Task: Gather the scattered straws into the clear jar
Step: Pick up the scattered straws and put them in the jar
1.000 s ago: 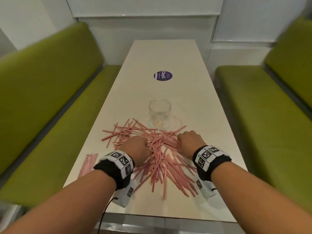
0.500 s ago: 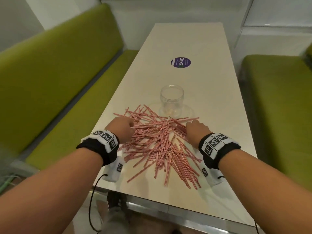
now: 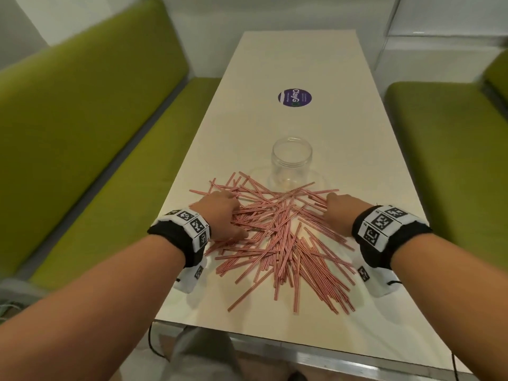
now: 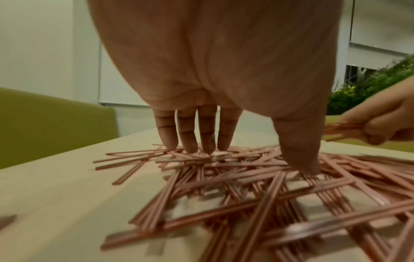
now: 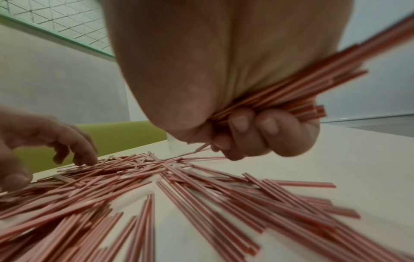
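- You are sitting at the near end of a long pale table (image 3: pixel 302 64), leaning both forearms over a loose heap of thin pink straws (image 3: pixel 280 243) that is spreading from the near edge toward the middle.
- Your right hand (image 3: pixel 342 213) is curling tightly around a small bundle of straws (image 5: pixel 291 99); the right wrist view is showing fingers wrapped round it, with the bundle's ends sticking out past the fist.
- Your left hand (image 3: pixel 220 215) is holding nothing: its fingers (image 4: pixel 186 131) are reaching straight down, and the tips and thumb are pressing on the left side of the heap.
- The clear jar (image 3: pixel 292 163) is standing upright, mouth open, just beyond the far edge of the heap, straight ahead and slightly left of your right hand, well within reach.
- Your right hand is looking a little nearer to the jar than your left.
- The bundle's long axis is lying close to level and slanted, so I judge it will need tipping upright before it can enter the jar's mouth.
- The straws on the table are pointing every way, crossing and overlapping one another.
- From the head view your right fingers are hidden behind the back of the hand.
- Both wrist views are blurring, so I cannot count the gripped straws.
- The jar is appearing empty of straws; a faint pale speck at its bottom is too small to identify.
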{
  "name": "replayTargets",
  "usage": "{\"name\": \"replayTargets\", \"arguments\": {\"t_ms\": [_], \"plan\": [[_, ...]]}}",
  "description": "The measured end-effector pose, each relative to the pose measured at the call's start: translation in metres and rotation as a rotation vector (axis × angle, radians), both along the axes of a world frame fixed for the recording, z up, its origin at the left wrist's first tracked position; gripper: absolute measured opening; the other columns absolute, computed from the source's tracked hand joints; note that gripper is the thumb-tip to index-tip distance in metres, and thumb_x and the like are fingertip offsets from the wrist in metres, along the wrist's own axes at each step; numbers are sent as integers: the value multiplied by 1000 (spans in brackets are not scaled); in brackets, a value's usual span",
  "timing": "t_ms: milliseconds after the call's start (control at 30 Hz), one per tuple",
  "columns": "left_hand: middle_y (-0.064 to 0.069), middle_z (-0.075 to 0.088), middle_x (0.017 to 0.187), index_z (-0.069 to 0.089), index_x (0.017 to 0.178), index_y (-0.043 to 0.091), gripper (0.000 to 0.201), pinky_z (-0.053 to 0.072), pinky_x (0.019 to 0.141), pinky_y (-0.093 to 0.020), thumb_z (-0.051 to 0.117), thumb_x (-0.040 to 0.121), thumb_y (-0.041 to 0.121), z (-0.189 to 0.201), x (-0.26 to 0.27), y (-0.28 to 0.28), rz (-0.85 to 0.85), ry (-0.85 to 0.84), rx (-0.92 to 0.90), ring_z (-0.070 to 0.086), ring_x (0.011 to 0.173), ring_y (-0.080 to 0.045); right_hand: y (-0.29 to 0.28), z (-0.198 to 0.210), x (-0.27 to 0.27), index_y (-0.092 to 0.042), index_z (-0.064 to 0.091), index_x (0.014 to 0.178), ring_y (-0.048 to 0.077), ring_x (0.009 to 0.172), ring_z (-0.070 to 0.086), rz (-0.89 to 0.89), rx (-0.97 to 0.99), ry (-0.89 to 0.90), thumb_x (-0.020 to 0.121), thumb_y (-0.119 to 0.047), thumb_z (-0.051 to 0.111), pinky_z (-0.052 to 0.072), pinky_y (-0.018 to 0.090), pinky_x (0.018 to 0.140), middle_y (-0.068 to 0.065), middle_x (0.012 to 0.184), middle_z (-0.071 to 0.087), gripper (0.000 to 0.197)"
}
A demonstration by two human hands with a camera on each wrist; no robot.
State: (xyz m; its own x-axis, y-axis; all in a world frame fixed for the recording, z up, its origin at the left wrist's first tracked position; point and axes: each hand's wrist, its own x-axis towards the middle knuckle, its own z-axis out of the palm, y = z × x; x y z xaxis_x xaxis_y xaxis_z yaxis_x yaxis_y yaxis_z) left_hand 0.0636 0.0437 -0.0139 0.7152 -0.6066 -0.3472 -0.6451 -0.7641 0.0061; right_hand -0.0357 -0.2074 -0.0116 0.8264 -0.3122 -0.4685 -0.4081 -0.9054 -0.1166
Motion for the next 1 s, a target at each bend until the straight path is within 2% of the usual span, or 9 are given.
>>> {"name": "replayTargets", "arguments": {"t_ms": [167,233,300,400,567,733,833,1000], "plan": [[-1,55,106,63,109,19,41,48,86,-35,58,85,52,-8,2,-9,-27,-13,-39,53,99,-20,0,5,-7,-11,43,103,25,82,54,-26,12,-10,97,-19,37,42,32,70,7,91,54,12],[-1,55,103,64,106,19,36,47,84,-34,58,87,49,-9,3,-11,-41,-14,-49,54,98,-20,1,8,-9,-12,41,99,24,80,53,-37,33,-20,97,-19,36,41,31,70,7,88,53,9],[-1,56,101,66,104,19,34,48,83,-35,57,88,48,-10,3,-13,-50,-18,-42,53,96,-20,1,9,-11,-11,42,102,25,83,53,-45,54,-33,97,-22,36,40,31,71,10,97,57,13],[-1,58,99,67,103,19,31,49,85,-36,53,91,45,-11,2,-16,-58,-20,-58,55,95,-20,2,11,-13,-6,46,115,24,86,51,-46,80,-64,98,-27,36,40,31,74,14,110,58,29],[-3,60,101,66,100,17,27,48,85,-36,51,93,38,-15,0,-22,-46,-22,-98,55,96,-21,5,11,-18,-6,50,117,23,84,51,-16,77,-149,100,-34,37,39,30,73,14,109,61,36],[-6,56,105,60,106,10,27,45,84,-35,42,100,28,-8,-2,-32,12,26,-165,55,96,-24,3,10,-20,-7,53,118,29,94,59,-21,112,-234,102,-30,34,41,31,76,15,109,63,34],[-6,53,107,58,109,9,26,42,83,-33,40,101,26,-1,1,-34,26,43,-184,54,97,-23,-1,12,-20,-6,53,113,25,82,53,-34,121,-275,102,-29,34,38,30,72,15,103,63,32],[-8,57,97,50,103,13,15,42,72,-33,38,101,22,14,5,-26,83,83,-225,54,84,-23,-7,18,-20,-8,50,96,23,73,51,-88,196,-370,102,-34,34,35,32,64,8,85,57,31]]}}
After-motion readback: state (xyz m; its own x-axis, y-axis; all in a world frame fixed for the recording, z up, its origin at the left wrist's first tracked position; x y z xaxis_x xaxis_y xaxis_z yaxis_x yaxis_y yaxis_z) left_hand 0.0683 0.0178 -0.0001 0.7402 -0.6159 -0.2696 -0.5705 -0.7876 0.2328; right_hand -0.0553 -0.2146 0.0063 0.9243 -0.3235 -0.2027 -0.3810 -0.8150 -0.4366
